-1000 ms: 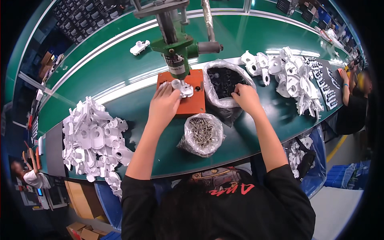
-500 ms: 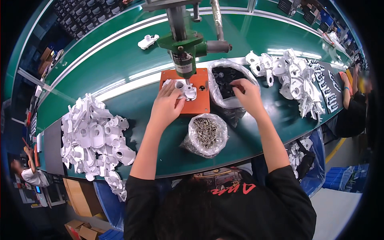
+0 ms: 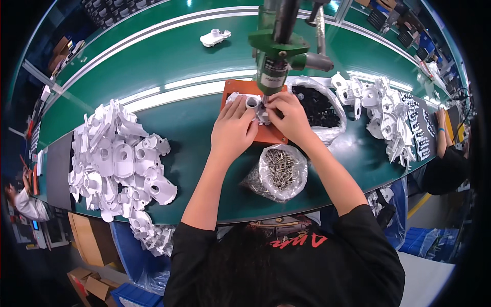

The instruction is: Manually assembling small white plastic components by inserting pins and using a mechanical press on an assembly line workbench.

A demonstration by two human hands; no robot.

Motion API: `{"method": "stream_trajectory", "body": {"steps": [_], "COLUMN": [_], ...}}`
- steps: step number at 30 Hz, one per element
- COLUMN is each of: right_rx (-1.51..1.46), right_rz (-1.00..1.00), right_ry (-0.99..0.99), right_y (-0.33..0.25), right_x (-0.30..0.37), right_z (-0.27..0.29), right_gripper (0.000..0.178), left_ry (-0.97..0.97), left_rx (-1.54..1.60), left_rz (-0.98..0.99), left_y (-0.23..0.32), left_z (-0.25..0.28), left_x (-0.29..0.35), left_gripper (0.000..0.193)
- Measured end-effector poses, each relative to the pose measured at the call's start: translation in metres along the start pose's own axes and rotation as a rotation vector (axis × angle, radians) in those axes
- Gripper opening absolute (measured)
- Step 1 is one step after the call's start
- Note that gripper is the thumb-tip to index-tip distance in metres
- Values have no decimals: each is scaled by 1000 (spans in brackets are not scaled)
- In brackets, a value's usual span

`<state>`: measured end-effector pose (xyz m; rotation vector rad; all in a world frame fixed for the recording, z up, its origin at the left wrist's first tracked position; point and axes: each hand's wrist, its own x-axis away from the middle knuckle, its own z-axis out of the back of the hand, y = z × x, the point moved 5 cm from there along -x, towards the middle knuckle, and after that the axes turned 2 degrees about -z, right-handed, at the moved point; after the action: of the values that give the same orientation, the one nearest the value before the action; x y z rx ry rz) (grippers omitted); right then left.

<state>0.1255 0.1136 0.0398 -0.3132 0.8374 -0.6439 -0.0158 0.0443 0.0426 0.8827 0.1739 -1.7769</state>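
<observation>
A white plastic housing with a round collar (image 3: 251, 103) sits on an orange fixture plate (image 3: 269, 135), beneath the spindle of a green press or driver machine (image 3: 274, 66). My left hand (image 3: 232, 130) rests its fingers on the housing's left side, gripping it against the plate. At the housing's right end, close under the spindle tip, the fingertips of my right hand (image 3: 291, 117) are pinched together; what they hold is hidden. Right behind that hand stands a clear bag of small black parts (image 3: 314, 105). Nearer to me is a clear bag of metal screws (image 3: 282, 171).
White plastic parts are heaped at the left (image 3: 110, 158) and at the right (image 3: 378, 105). Rows of small black-and-white pieces (image 3: 420, 128) lie beyond the right heap. One white part (image 3: 215, 37) stands alone at the back. Another person (image 3: 447, 161) sits at the right.
My right hand has left the bag of black parts and moved left to the housing under the spindle. My left hand stays on the housing. The view has shifted.
</observation>
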Motion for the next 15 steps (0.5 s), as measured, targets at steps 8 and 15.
{"method": "stream_trajectory", "body": {"steps": [8,15], "right_rx": [-74,-44], "right_rz": [-38,-8], "right_ry": [-5,52], "right_y": [6,0], "right_x": [3,3], "right_z": [-2,1], "right_gripper": [13,14], "left_ry": [-8,-12], "left_rx": [-17,-10], "left_rz": [-5,2], "left_y": [-2,-3], "left_z": [-3,-5], "left_x": [2,3], "left_gripper": [17,16]}}
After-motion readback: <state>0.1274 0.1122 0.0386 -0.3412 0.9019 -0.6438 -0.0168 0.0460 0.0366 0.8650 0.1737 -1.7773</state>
